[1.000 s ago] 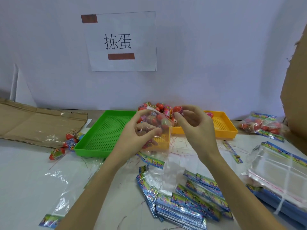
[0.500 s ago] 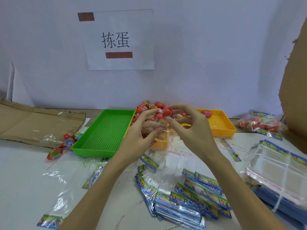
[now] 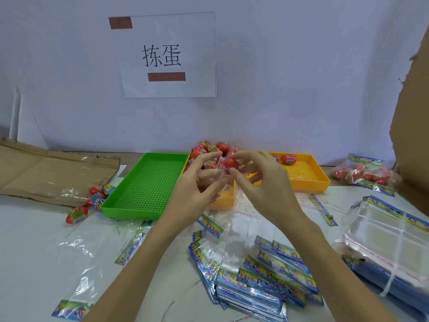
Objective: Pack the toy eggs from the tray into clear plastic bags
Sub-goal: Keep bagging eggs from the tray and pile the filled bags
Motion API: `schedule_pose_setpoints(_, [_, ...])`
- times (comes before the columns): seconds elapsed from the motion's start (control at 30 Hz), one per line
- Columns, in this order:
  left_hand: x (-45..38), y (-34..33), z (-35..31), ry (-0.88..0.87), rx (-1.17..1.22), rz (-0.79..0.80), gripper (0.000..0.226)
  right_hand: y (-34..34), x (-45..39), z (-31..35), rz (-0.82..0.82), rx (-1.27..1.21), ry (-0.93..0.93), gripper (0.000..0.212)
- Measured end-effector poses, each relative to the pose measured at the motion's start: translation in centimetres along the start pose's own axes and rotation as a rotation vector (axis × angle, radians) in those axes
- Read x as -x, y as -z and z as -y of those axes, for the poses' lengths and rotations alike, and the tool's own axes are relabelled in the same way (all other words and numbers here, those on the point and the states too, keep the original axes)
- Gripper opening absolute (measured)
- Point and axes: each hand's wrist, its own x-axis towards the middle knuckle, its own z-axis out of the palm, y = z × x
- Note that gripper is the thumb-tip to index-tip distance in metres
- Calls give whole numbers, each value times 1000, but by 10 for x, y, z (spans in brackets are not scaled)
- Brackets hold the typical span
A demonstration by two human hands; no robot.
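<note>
My left hand [image 3: 197,189] pinches the mouth of a clear plastic bag [image 3: 222,205] over the near left corner of the orange tray [image 3: 306,180]. The bag hangs down to the table with a printed header strip at its bottom. My right hand [image 3: 262,182] holds a red toy egg [image 3: 230,163] between thumb and fingers right at the bag's opening. Several more red eggs [image 3: 210,148] are heaped at the tray's far left, and a single egg [image 3: 288,158] lies further right in it.
An empty green tray [image 3: 148,189] stands to the left, loose eggs [image 3: 97,194] beside it. A filled bag [image 3: 364,174] lies at right. Stacks of bags [image 3: 267,282] lie near me; a clear pile [image 3: 392,238] sits at right. Cardboard flanks both sides.
My hands sank from above the tray to its near corner with the bag. My right hand now holds an egg at the bag's mouth.
</note>
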Motion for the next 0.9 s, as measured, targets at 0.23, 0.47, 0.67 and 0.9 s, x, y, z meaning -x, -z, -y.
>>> schedule_pose_setpoints(0.23, [0, 1, -3, 2, 16, 0, 52, 2, 1, -2, 76, 15, 24, 22])
schedule_pose_setpoints(0.47, [0, 0, -9, 20, 77, -6, 51, 0, 2, 1, 158, -95, -31, 25])
schedule_pose_setpoints(0.67, [1, 2, -9, 44, 92, -24, 51, -2, 5, 1, 256, 30, 47, 19])
schedule_pose_setpoints(0.9, [2, 3, -10, 69, 0, -56, 48, 2, 4, 0, 342, 13, 15, 22])
